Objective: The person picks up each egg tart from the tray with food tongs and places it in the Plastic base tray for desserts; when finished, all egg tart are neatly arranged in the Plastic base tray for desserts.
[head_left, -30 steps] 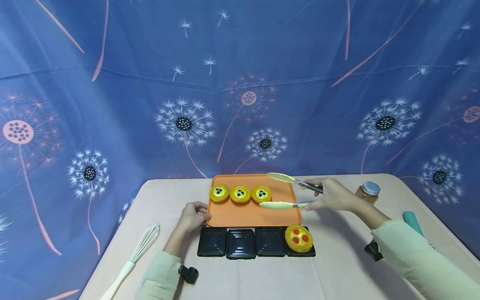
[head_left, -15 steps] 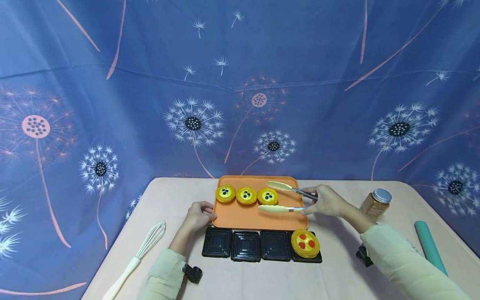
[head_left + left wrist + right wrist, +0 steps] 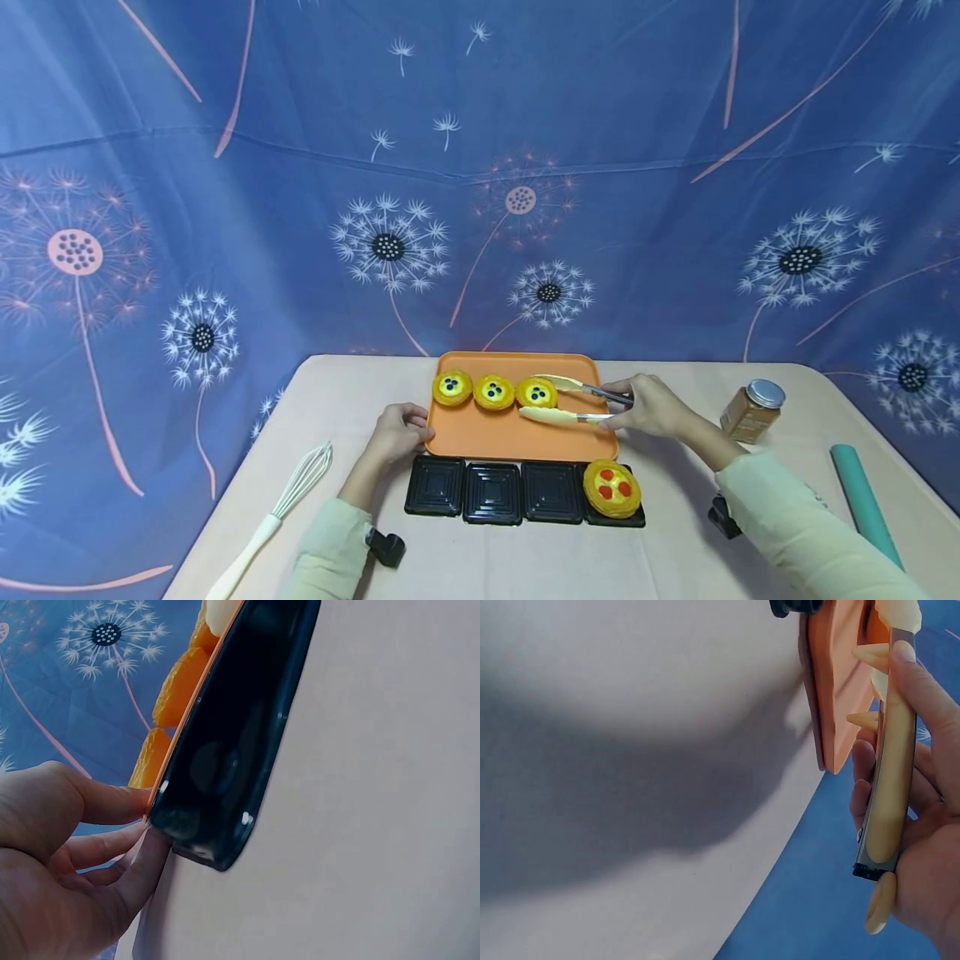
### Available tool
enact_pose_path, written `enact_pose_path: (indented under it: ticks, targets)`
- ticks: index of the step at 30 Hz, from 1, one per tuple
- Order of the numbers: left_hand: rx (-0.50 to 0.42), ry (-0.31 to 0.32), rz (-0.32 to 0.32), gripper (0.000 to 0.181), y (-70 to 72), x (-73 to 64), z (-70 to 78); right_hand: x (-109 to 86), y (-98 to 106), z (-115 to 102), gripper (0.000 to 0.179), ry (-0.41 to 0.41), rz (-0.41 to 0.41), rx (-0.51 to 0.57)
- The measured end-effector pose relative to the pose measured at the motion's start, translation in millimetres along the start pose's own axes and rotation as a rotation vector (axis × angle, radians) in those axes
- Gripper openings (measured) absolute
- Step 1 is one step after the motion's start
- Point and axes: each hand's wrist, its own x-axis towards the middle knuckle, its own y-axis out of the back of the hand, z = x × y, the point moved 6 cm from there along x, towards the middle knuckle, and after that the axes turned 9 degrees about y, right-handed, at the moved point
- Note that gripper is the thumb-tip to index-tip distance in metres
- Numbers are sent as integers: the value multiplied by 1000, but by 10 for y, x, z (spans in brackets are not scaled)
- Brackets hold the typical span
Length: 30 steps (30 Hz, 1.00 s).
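Note:
With its thumb above and fingers below, my left hand (image 3: 395,433) pinches the left edge of an orange tray (image 3: 480,437). A row of three tarts with dark blue berries lies on the tray: a left tart (image 3: 452,387), a middle tart (image 3: 493,392) and a right tart (image 3: 537,392). My right hand (image 3: 648,406) holds tongs (image 3: 555,415) with cream tips. The two tips stand on the far and near sides of the right tart; whether they touch it I cannot tell. In the right wrist view, thumb and fingers wrap the tongs' handles (image 3: 892,780).
Several black square trays (image 3: 492,493) line the tray's near side. The rightmost carries a larger tart with red pieces (image 3: 612,488). A whisk (image 3: 279,508) lies at left. A lidded jar (image 3: 752,411) and a teal cylinder (image 3: 866,504) are at right. A dandelion-print cloth (image 3: 480,183) hangs behind.
The tongs have come down and narrowed, and their tips now flank the right tart. My left hand keeps its hold on the tray edge. The head view has shifted slightly.

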Motion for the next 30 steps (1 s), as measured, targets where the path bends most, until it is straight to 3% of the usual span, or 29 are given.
enact_pose_path:
  ticks: [10, 30]
  targets:
    - [3, -4, 10, 28, 5, -1, 4, 67, 101, -69, 66, 27, 24, -7]
    - [-3, -2, 12, 28, 3, 4, -9, 20, 413, -302, 64, 28, -23, -63]
